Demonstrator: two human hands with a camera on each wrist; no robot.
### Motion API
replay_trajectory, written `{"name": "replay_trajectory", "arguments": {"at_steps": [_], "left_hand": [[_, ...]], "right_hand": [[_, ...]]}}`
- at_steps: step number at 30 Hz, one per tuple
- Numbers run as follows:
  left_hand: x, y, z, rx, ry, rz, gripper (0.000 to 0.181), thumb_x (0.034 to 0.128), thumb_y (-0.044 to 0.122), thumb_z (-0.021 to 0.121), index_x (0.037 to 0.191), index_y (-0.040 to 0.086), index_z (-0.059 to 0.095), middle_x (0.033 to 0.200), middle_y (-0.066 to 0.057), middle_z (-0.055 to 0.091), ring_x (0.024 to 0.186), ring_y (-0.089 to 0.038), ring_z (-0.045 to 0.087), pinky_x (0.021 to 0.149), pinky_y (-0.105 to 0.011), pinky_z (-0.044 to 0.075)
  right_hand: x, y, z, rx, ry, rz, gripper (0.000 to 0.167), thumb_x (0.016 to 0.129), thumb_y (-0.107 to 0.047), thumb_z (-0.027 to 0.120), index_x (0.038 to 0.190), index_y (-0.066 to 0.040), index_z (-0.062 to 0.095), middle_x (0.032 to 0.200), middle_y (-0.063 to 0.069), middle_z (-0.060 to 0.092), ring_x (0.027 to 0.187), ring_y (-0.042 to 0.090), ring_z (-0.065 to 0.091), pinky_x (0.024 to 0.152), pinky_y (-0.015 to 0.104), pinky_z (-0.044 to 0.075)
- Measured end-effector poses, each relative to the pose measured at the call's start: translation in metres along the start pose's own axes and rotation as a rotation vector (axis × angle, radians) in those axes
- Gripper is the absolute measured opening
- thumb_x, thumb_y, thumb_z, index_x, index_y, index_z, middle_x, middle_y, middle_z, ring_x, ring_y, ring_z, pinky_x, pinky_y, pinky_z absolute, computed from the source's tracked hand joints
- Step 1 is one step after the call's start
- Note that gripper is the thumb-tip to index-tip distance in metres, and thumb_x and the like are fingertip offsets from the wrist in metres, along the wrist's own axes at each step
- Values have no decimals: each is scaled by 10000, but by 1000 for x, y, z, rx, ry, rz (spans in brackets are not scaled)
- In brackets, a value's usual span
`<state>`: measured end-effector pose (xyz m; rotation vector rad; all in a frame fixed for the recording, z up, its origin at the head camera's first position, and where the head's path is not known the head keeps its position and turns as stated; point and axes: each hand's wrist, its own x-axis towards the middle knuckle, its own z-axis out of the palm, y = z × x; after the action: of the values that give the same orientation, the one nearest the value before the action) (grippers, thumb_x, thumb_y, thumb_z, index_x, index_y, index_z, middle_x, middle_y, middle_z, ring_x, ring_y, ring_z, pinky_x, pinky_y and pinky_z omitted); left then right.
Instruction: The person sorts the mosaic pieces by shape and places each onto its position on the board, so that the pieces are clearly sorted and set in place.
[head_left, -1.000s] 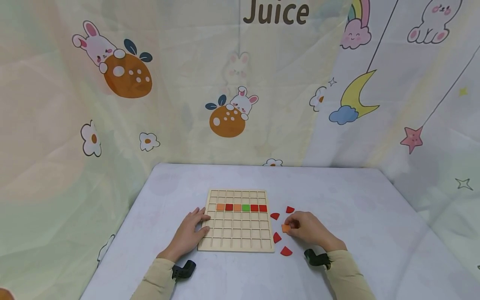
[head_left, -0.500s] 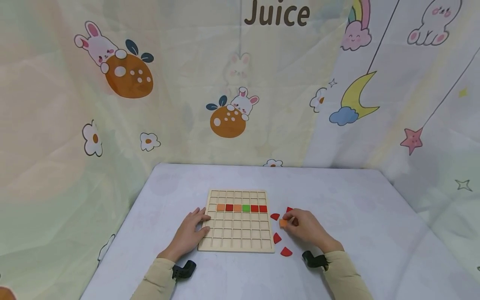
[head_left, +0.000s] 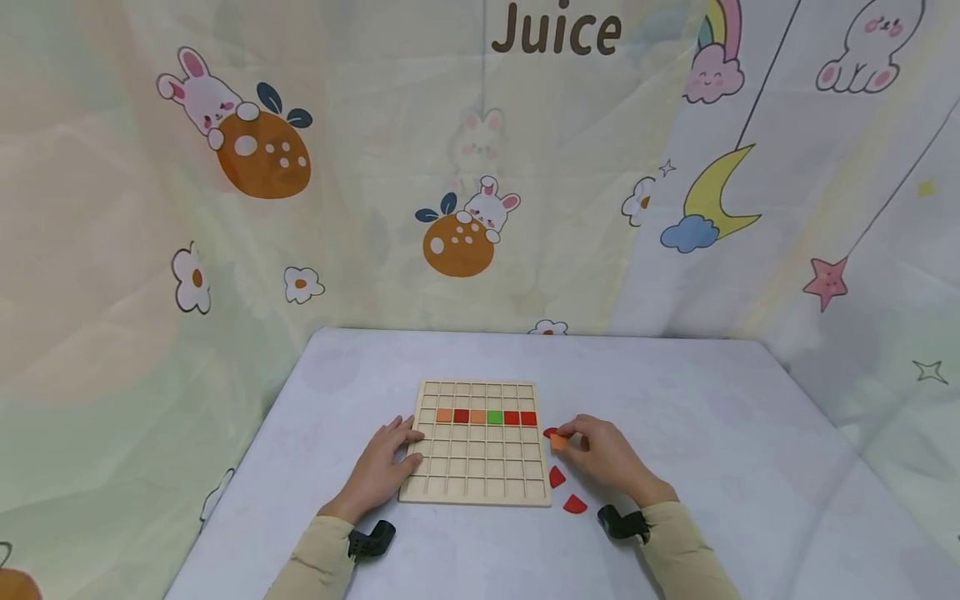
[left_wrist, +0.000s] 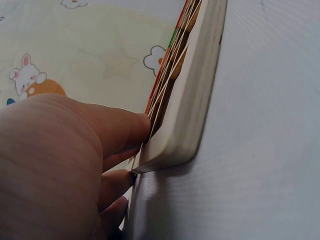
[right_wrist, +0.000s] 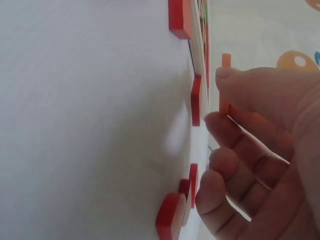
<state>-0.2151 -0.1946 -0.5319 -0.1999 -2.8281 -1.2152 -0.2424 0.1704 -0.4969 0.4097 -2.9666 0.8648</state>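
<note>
A wooden grid board (head_left: 480, 475) lies on the white table. One row of it holds square tiles: orange (head_left: 445, 415), green (head_left: 495, 417) and red (head_left: 528, 418) among them. My left hand (head_left: 372, 475) rests on the board's left edge, fingers spread, thumb on the rim in the left wrist view. Just right of the board, my right hand (head_left: 611, 458) pinches an orange square tile (head_left: 558, 443) between thumb and finger. The right wrist view has this tile (right_wrist: 226, 60) on edge, apart from the table. Beneath it, a red rounded wedge (head_left: 550, 432) is partly covered.
Two more red wedges (head_left: 557, 477) lie by the board's right side, the nearer one (head_left: 575, 504) towards me. Further red pieces (right_wrist: 171, 217) show in the right wrist view. A printed cloth (head_left: 360, 167) hangs behind the table.
My right hand has moved left towards the board, carrying the orange tile over the red wedge. It now covers the farthest red wedge from the head view. My left hand stays put.
</note>
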Motion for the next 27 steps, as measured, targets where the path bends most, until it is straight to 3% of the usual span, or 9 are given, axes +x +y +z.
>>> {"name": "replay_trajectory", "arguments": {"at_steps": [22, 27], "left_hand": [[0, 1, 0, 8, 1, -6, 268, 917, 181, 681, 1184, 177, 660, 1548, -43, 381, 1475, -291, 221, 1201, -528, 166], [-1, 2, 0, 6, -5, -13, 274, 913, 178, 685, 1186, 180, 659, 1548, -37, 381, 1475, -285, 222, 1200, -528, 170]], "right_hand": [[24, -28, 7, 16, 17, -60, 246, 813, -230, 809, 1041, -167, 741, 929, -103, 625, 775, 107, 531, 661, 215, 506], [30, -39, 11, 21, 17, -86, 254, 827, -255, 794, 1051, -148, 738, 924, -98, 617, 729, 107, 511, 627, 239, 485]]}}
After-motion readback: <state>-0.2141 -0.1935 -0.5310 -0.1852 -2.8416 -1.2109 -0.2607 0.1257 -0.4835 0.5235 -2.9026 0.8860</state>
